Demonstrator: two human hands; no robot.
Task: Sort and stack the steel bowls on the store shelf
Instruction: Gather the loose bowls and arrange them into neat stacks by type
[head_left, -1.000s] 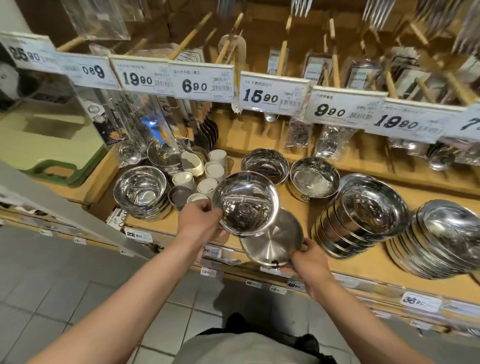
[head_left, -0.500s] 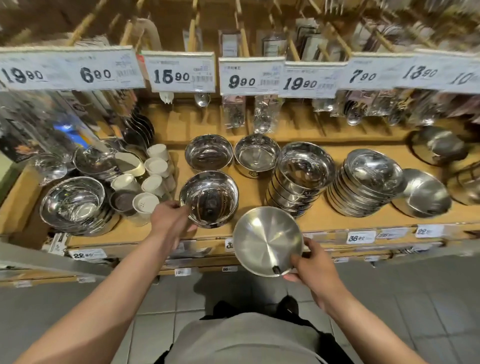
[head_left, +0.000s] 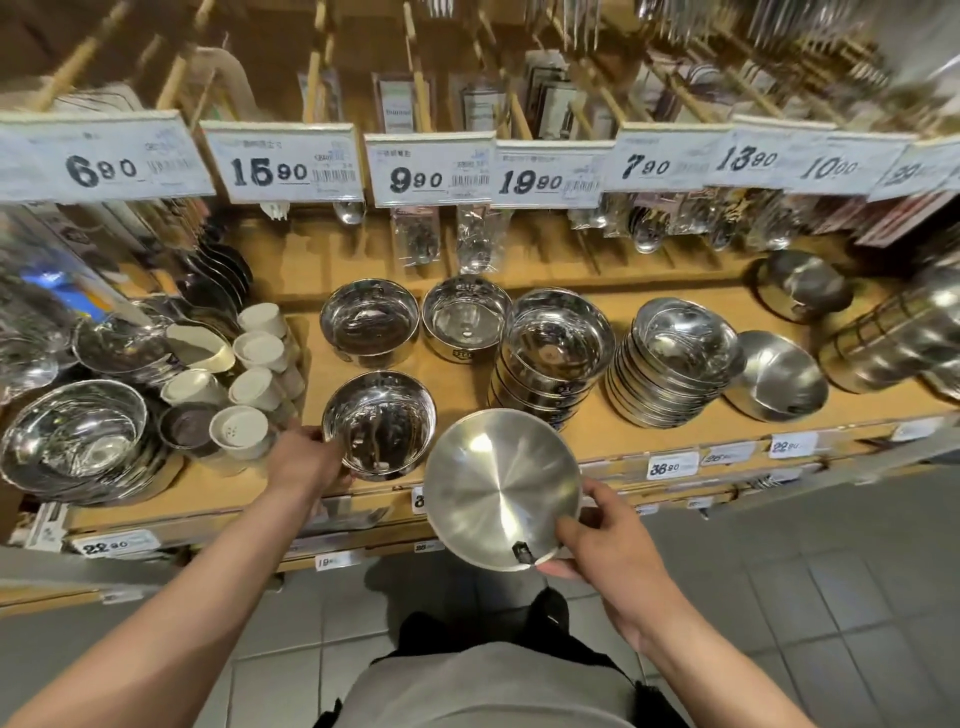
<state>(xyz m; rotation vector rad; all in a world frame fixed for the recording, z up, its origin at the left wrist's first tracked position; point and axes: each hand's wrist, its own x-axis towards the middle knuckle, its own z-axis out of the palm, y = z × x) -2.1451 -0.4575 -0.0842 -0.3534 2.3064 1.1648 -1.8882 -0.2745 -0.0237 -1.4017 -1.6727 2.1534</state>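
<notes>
My left hand (head_left: 306, 460) grips the rim of a deep shiny steel bowl (head_left: 379, 423) at the front edge of the wooden shelf (head_left: 457, 384). My right hand (head_left: 602, 535) pinches the rim of a wide brushed steel bowl (head_left: 498, 486), tilted toward me in front of the shelf edge. Behind them two single deep bowls (head_left: 369, 322) (head_left: 465, 317) stand side by side. To the right sit a stack of deep bowls (head_left: 553, 353), a leaning stack of shallower bowls (head_left: 675, 358) and a lone brushed bowl (head_left: 779, 376).
White cups (head_left: 257, 358) and a stack of large bowls (head_left: 78, 441) crowd the shelf's left end. More steel pots (head_left: 802, 286) and a stack (head_left: 893, 343) sit far right. Price tags (head_left: 431, 169) hang on a rail above, with packaged utensils behind. Grey floor tiles lie below.
The view has swung right along the shelf. The shiny bowl in my left hand has come down to the shelf's front edge, and the brushed bowl in my right hand has separated from it, moving right.
</notes>
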